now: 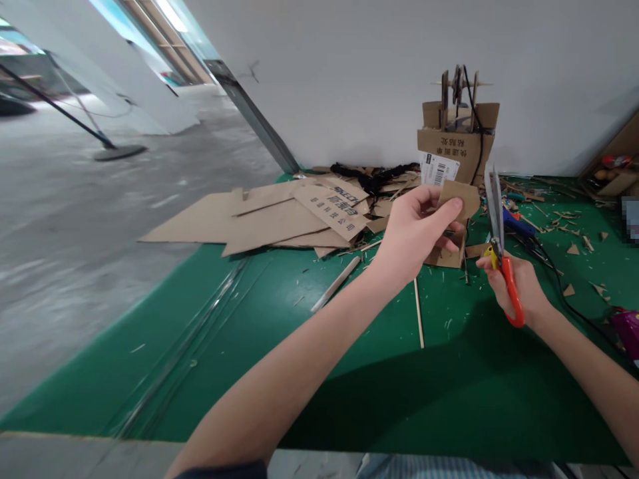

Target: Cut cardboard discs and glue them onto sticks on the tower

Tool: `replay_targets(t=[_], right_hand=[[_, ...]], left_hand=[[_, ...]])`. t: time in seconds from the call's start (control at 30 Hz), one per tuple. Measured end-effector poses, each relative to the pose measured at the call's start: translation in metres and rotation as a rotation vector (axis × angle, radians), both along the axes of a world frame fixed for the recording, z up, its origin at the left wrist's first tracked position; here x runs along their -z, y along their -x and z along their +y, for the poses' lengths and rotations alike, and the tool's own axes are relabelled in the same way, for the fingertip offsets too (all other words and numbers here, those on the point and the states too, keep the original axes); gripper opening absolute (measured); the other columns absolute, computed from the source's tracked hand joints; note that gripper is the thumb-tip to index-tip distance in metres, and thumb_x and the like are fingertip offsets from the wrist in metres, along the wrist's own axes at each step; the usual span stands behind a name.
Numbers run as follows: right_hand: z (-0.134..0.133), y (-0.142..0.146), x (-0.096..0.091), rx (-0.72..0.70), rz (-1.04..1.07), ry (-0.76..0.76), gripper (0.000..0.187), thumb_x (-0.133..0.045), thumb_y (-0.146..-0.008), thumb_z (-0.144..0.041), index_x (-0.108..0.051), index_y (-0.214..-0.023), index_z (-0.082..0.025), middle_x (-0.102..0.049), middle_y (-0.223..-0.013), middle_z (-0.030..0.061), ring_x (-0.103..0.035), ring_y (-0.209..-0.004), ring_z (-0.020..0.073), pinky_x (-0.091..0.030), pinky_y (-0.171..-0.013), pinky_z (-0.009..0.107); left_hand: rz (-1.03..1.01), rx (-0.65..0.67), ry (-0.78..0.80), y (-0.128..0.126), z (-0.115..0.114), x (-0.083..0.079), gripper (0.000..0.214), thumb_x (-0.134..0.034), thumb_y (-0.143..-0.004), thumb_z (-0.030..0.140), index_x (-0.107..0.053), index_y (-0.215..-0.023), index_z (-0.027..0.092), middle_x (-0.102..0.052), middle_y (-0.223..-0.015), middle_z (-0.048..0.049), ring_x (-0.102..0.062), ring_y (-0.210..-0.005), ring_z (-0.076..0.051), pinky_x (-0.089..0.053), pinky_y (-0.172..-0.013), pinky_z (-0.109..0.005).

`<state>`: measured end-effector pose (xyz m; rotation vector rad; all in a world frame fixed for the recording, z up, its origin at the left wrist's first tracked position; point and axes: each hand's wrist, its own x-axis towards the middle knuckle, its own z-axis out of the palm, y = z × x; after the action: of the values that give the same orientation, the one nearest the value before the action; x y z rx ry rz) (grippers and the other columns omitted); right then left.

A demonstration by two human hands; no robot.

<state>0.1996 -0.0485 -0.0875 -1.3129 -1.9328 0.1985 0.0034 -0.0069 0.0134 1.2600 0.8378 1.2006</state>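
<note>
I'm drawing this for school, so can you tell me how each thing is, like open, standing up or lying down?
Left hand: pinching cardboard
Cardboard piece: held up
Right hand: holding scissors
Scissors: pointing up, blades slightly apart
Cardboard machine: standing upright
Cardboard sheets: piled, overlapping
Thin stick: lying down
Blue tool: lying down; on or off, can't tell

A round-based stand (120,153) on the grey floor (200,163), near a white pillar (124,73); a purple item (627,329) far right
</note>
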Motion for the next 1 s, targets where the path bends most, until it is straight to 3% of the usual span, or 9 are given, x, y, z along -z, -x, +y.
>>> replay_targets(t=[0.1, 0.3, 0.53, 0.87, 1.0], right_hand=[[0.0, 0.001, -0.001, -0.034, 0.028, 0.023, 0.038, -0.045, -0.096, -0.051, -0.066, -0.088, -0.02, -0.07, -0.082, 0.0079, -0.066, -0.058, 0.0185, -0.051, -0.055, 0.031], [-0.002, 0.002, -0.005, -0.052, 0.028, 0.061, 0.041, -0.043, -0.095, -0.053, -0.065, -0.094, -0.018, -0.07, -0.083, 0.0098, -0.07, -0.066, 0.0223, -0.056, -0.061, 0.034], [-0.001, 0.0, -0.002, -0.072, 0.02, 0.036, 0.041, -0.044, -0.096, -0.052, -0.064, -0.097, -0.017, -0.071, -0.086, 0.0109, -0.069, -0.063, 0.022, -0.056, -0.059, 0.035], [0.0, -0.002, 0.003, -0.092, 0.024, 0.047, 0.043, -0.046, -0.095, -0.057, -0.065, -0.097, -0.019, -0.072, -0.099, 0.0144, -0.073, -0.078, 0.026, -0.059, -0.067, 0.038], [0.0, -0.004, 0.005, -0.091, -0.001, 0.06, 0.043, -0.052, -0.092, -0.057, -0.063, -0.105, -0.018, -0.07, -0.108, 0.0162, -0.073, -0.078, 0.0269, -0.059, -0.071, 0.041]], left_hand=[[-0.005, 0.009, -0.013, 0.001, 0.001, -0.001, 0.002, -0.065, -0.083, 0.018, -0.064, -0.084, 0.016, -0.062, -0.076, 0.0002, -0.058, -0.061, -0.008, -0.048, -0.043, -0.015], [0.044, 0.049, -0.036, 0.001, 0.005, 0.005, 0.007, -0.067, -0.082, 0.019, -0.062, -0.077, 0.016, -0.056, -0.065, 0.0022, -0.053, -0.054, -0.007, -0.045, -0.041, -0.016], [0.094, 0.034, -0.058, 0.002, 0.004, 0.005, 0.013, -0.067, -0.083, 0.022, -0.062, -0.073, 0.017, -0.058, -0.062, 0.0029, -0.049, -0.046, -0.004, -0.044, -0.041, -0.016], [0.147, 0.065, -0.123, 0.005, 0.005, 0.005, 0.019, -0.07, -0.083, 0.023, -0.062, -0.068, 0.016, -0.061, -0.062, 0.0017, -0.052, -0.043, -0.004, -0.044, -0.041, -0.017], [0.169, 0.08, -0.128, 0.006, 0.005, 0.005, 0.013, -0.068, -0.085, 0.022, -0.066, -0.073, 0.015, -0.062, -0.06, 0.0016, -0.055, -0.044, -0.006, -0.044, -0.042, -0.017]])
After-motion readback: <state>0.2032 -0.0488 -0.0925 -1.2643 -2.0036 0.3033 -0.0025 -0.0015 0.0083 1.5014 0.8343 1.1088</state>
